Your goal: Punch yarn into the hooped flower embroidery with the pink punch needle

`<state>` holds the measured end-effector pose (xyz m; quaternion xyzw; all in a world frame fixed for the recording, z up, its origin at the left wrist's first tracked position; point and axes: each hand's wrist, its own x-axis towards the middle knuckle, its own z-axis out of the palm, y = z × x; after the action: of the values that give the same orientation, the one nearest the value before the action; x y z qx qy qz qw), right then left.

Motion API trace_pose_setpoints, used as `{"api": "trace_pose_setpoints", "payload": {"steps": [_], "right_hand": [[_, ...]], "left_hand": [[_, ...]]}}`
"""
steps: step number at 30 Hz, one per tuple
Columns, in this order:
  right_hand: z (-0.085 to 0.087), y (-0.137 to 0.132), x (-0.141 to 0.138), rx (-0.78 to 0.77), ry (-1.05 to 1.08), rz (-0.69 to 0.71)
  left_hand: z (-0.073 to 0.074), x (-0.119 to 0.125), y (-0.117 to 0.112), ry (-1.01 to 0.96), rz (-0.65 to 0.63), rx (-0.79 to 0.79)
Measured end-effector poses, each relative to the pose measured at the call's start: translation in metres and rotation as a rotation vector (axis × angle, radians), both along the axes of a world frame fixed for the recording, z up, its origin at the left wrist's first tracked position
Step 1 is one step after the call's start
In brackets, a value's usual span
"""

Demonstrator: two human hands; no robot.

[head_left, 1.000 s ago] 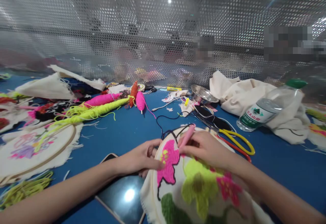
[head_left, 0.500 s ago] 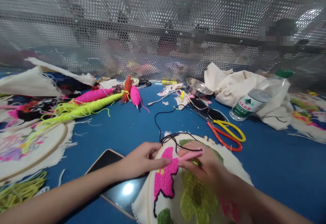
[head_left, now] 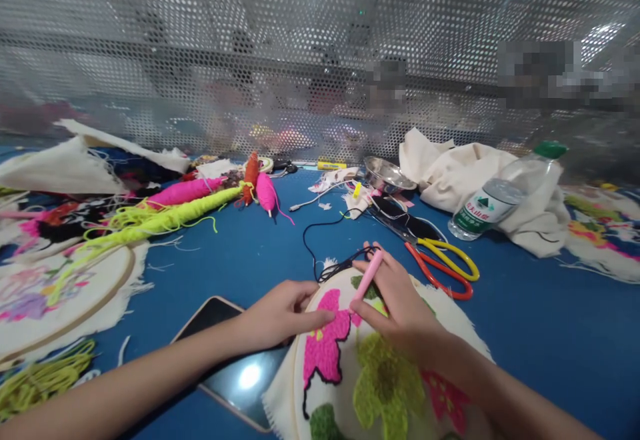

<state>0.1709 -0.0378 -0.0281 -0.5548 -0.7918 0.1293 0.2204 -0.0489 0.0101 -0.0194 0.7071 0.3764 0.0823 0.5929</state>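
Observation:
My right hand (head_left: 403,307) grips a pink punch needle (head_left: 369,277), its lower end at the right edge of a bright pink flower (head_left: 321,357). The flower is worked on white cloth in a round embroidery hoop (head_left: 296,393). My left hand (head_left: 287,310) grasps the hoop's left rim, thumb on the flower, other fingers mostly hidden beneath. Black yarn (head_left: 311,235) trails over the table and bunches at the hoop's top edge. A black outline runs along part of the flower. Below my right hand is a yellow-green flower (head_left: 383,377).
A phone (head_left: 235,383) lies partly under my left forearm. Scissors (head_left: 440,270), a tilted water bottle (head_left: 485,207) and a metal bowl (head_left: 387,175) are to the right. Yarn bundles (head_left: 185,207) and another hoop (head_left: 113,300) lie left. A perforated metal panel (head_left: 280,60) stands behind.
My right hand has tipped the punch needle from nearly flat to steeply upright, with the fingers moving up toward the hoop's top edge. My left hand stays put on the rim.

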Motion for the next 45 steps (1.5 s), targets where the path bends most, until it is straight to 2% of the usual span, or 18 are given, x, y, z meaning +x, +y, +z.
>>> {"api": "trace_pose_setpoints", "payload": {"steps": [7,11,15,19,24,30,32,37,41,45], "right_hand": [[0.005,0.01,0.006,0.112,-0.039,-0.013],[0.015,0.02,0.008,0.152,-0.134,0.08],[0.028,0.031,0.005,0.054,-0.125,0.203],[0.031,0.032,0.0,-0.131,0.064,0.271],[0.024,0.016,-0.005,-0.17,0.251,0.127],[0.015,-0.003,-0.007,-0.028,0.268,-0.03],[0.011,-0.006,-0.007,-0.033,0.3,-0.028],[0.003,-0.01,-0.004,-0.175,0.411,0.1],[-0.001,-0.012,-0.002,-0.203,0.459,0.009],[-0.001,-0.014,0.0,-0.193,0.498,0.003]], "left_hand": [[0.0,0.0,-0.001,0.003,0.0,-0.012],[-0.001,-0.001,0.0,0.009,0.0,0.002],[-0.003,-0.002,0.0,0.009,-0.003,0.016],[-0.003,-0.002,0.0,0.016,-0.002,0.044],[-0.001,-0.001,-0.001,0.002,-0.005,0.028],[-0.001,-0.001,-0.001,0.006,-0.013,0.07],[-0.002,-0.001,-0.001,0.013,-0.016,0.09],[-0.002,-0.001,0.0,0.037,-0.026,0.096],[-0.002,0.0,0.001,0.042,-0.038,0.094],[-0.002,0.0,0.002,0.068,-0.056,0.101]]}}
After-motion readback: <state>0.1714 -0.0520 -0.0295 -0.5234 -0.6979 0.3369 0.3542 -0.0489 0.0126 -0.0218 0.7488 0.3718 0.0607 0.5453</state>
